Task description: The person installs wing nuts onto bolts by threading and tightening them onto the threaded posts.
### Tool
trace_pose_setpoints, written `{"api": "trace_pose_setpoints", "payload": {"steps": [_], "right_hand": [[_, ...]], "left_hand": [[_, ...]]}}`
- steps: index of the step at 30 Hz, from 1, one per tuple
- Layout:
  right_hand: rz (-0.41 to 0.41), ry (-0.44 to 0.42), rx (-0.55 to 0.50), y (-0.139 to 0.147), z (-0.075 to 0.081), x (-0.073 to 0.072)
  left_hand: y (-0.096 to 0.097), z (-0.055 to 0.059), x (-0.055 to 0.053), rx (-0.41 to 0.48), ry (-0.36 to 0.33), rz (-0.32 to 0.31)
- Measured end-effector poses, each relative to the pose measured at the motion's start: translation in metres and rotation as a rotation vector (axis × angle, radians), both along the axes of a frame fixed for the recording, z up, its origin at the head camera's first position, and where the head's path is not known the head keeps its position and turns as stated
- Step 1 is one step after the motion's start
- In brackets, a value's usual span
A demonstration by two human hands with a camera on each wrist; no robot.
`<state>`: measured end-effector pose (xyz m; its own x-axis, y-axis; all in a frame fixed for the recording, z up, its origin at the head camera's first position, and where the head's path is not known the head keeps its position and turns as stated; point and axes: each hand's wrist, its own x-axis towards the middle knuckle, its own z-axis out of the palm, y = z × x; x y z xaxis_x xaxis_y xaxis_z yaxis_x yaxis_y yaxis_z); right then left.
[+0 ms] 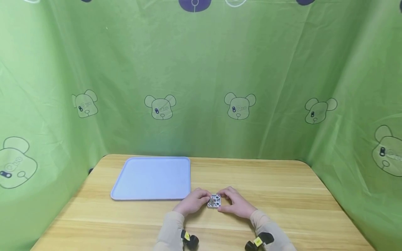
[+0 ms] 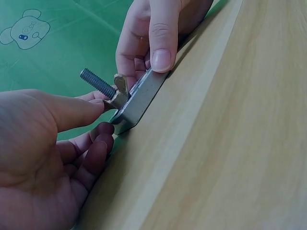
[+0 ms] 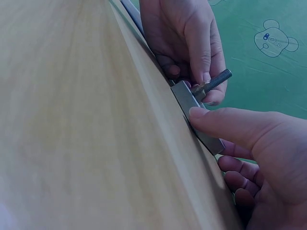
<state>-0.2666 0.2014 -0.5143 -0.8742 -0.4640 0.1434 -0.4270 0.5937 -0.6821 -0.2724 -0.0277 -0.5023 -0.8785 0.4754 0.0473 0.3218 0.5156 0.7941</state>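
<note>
A small grey square block (image 1: pixel 214 206) with round holes in its top lies on the table between the two hands. From one side of it stands a threaded bolt (image 2: pixel 97 83), with a brass-coloured wing nut (image 2: pixel 122 85) low on the thread, close to the block. My left hand (image 1: pixel 194 202) pinches the wing nut between thumb and forefinger. On the other side, my right hand (image 1: pixel 237 205) holds the block, its thumb (image 3: pixel 206 120) along the near face and the fingers at the far side. The fingers partly hide the nut in the right wrist view.
A pale blue tray (image 1: pixel 154 177) lies at the back left of the wooden table (image 1: pixel 282 188), behind the left hand. Green curtains (image 1: pixel 201 62) printed with bear heads hang at the back and both sides. A black camera is strapped to each sleeve.
</note>
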Motion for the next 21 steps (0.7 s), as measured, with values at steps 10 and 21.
{"api": "trace_pose_setpoints", "payload": {"steps": [10,21], "right_hand": [[0.010,0.025,0.000,0.000,-0.002,0.000],[0.004,0.012,0.022,0.000,-0.002,-0.003]], "left_hand": [[0.000,0.001,0.000,-0.003,0.011,-0.011],[-0.007,0.012,0.005,0.175,-0.127,0.006]]}}
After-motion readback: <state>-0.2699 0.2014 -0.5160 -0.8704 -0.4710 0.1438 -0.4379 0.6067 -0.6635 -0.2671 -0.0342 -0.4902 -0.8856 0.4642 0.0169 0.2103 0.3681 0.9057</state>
